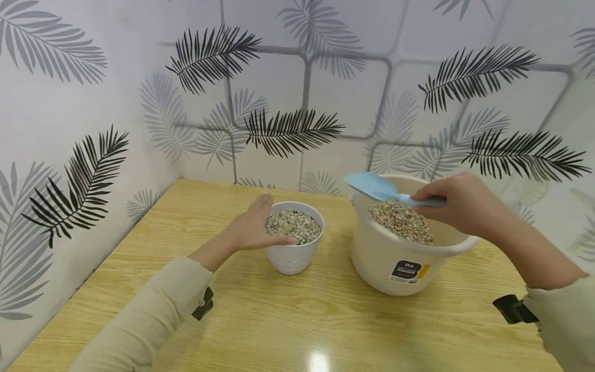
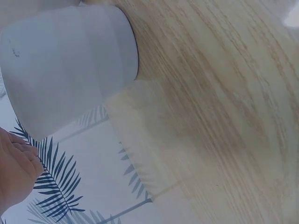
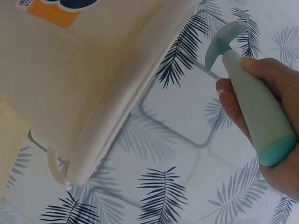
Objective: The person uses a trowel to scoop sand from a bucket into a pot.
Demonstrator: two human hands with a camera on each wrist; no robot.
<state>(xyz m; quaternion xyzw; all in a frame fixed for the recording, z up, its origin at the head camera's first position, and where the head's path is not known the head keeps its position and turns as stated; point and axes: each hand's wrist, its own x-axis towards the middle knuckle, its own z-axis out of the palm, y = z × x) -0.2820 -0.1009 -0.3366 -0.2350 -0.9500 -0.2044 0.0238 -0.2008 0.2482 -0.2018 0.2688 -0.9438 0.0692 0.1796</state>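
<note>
My right hand (image 1: 467,203) grips the handle of a light blue hand trowel (image 1: 372,185) over the cream bucket (image 1: 369,261). In the right wrist view the pale trowel handle (image 3: 259,109) lies across the palm, and the fingers wrap it. Tan, coarse gravel (image 1: 402,222) is heaped in the bucket under the trowel. To the left, a small white pot (image 1: 292,261) is filled almost to its rim with similar gravel (image 1: 294,226). My left hand (image 1: 251,227) is spread at the pot's left side, thumb along the front rim. Its fingers (image 2: 21,156) appear beside the pot's rim in the left wrist view.
Both containers stand on a yellow wood-grain table (image 1: 288,320), the bucket to the right of the pot. A wall (image 1: 297,170) with a leaf pattern rises right behind the table. The bucket has a side handle (image 3: 56,165) and a dark label (image 1: 406,269).
</note>
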